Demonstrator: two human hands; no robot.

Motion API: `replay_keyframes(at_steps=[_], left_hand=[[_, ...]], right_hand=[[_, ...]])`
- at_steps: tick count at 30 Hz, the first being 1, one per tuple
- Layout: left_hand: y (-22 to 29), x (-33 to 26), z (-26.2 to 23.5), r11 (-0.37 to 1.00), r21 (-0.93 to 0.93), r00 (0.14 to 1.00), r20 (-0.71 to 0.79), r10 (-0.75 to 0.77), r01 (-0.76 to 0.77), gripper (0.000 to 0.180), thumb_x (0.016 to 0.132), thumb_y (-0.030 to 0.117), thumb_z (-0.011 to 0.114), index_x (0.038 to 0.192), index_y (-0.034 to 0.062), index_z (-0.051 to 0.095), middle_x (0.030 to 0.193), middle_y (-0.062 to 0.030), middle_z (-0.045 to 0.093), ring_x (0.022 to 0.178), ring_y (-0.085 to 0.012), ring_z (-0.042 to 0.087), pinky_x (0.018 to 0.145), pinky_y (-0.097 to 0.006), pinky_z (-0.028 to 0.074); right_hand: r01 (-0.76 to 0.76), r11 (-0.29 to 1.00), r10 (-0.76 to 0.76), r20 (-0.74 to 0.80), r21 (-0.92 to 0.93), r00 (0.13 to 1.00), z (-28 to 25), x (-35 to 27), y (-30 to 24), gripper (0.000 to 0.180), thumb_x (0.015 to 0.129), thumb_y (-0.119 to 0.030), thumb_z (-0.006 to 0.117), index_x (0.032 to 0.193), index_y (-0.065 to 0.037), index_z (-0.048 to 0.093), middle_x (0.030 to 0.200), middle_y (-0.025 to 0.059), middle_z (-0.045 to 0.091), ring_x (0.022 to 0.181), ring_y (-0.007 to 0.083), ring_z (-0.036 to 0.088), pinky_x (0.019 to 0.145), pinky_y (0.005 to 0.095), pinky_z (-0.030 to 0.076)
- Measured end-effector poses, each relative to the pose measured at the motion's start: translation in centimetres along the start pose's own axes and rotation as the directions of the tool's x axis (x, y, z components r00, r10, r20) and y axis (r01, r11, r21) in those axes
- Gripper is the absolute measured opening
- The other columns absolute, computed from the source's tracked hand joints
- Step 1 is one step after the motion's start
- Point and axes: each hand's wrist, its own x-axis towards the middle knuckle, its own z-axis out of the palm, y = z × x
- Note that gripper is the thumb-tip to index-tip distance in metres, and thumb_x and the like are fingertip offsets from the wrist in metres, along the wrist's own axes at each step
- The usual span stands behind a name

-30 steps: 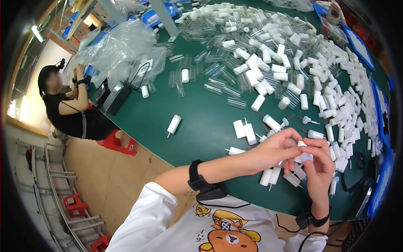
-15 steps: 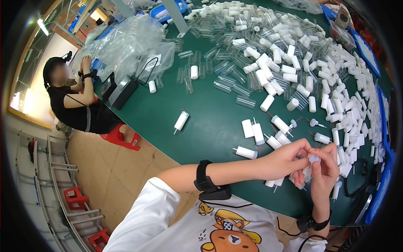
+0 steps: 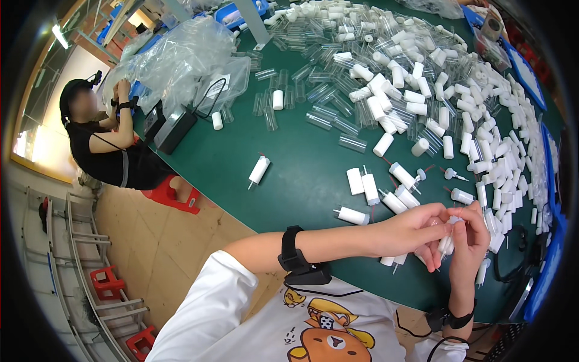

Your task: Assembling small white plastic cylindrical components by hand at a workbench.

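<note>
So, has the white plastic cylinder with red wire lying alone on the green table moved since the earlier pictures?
No: the white cylinder lies as before relative to the black rectangular box; the whole view shifted slightly.

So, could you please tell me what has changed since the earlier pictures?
The left hand and right hand have moved slightly toward the body and to the right, baring more of the cylinders beyond the left hand. Both still hold a white part; I see nothing let go. The lone cylinder and clear tubes stayed put on the table.
</note>
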Motion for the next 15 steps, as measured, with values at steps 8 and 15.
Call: replay_keyframes(at_steps=[8,15], left_hand=[[-0.54,0.24,-0.21,0.987,0.092,0.991,0.038,0.129,-0.132,0.023,0.094,0.011,0.046,0.111,-0.0005,0.035,0.092,-0.0111,0.05,0.07,-0.017,0.061,0.056,-0.027,0.052],[-0.18,0.13,-0.35,0.986,0.135,0.995,0.009,0.097,-0.098,0.025,0.09,0.006,0.048,0.11,-0.001,0.036,0.091,-0.0121,0.05,0.059,-0.0156,0.059,0.045,-0.025,0.046]], right_hand=[[0.026,0.999,-0.027,0.021,0.024,0.999,-0.16,0.04,-0.06,0.015,0.081,-0.01,0.06,0.091,0.001,0.061,0.081,0.0026,0.041,0.077,0.0127,0.04,0.068,0.0225,0.031],[0.022,0.999,-0.02,0.056,-0.035,0.998,0.43,-0.03,0.16,0.014,0.079,-0.004,0.057,0.092,0.001,0.059,0.088,0.0049,0.042,0.081,0.0136,0.041,0.073,0.0234,0.034]])
